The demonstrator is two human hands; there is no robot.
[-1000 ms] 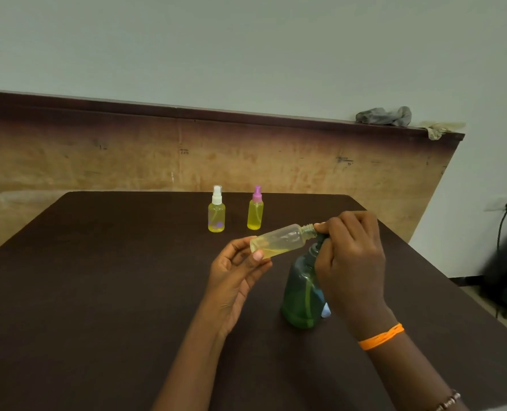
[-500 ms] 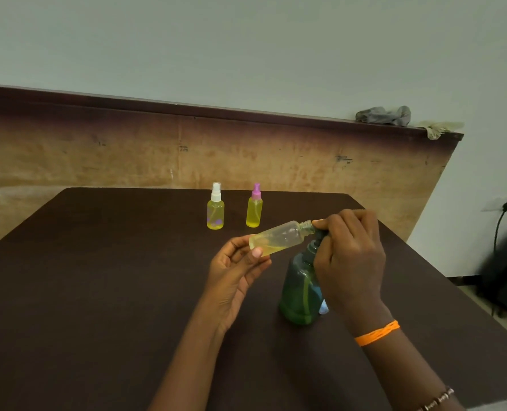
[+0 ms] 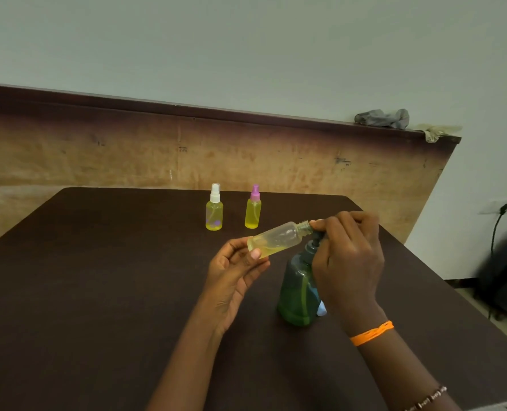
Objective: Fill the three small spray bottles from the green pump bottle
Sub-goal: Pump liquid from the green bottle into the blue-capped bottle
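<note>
Open bottle (image 3: 277, 238): uncapped and lying nearly level in the air, threaded neck turned right to meet the pump spout, base lower and to the left. Held this way, I judge, so each squirt runs down into the body instead of dribbling off the neck. A shallow pool of yellow liquid lies along its lower side; it looks well short of full.

Left hand (image 3: 237, 269): palm up, fingers (image 3: 255, 254) curled lightly round the base of the open bottle, pinching it there. The grip at the far end keeps the neck free for the spout.

Right hand (image 3: 347, 259): over the pump head, fingers bent down on it and clenched around the top. It hides the spout, so whether liquid is flowing now cannot be told.

Green bottle (image 3: 298, 295): upright on the worktop (image 3: 98, 292), under the right hand, so pressing down is braced by the surface. Its dark pump collar (image 3: 313, 246) shows just below the neck of the open bottle.

White-cap bottle (image 3: 214, 208): upright near the far edge, cap on, yellow liquid nearly to the shoulder; apparently finished.

Pink-cap bottle (image 3: 253, 208): just beside it to the right, also capped and full. Both stand well apart from the hands, out of the way.

Blue item (image 3: 321, 309): small pale piece behind the green bottle, perhaps the third cap; too hidden to say.

Progress: third and last fill in hand, by my reading.
</note>
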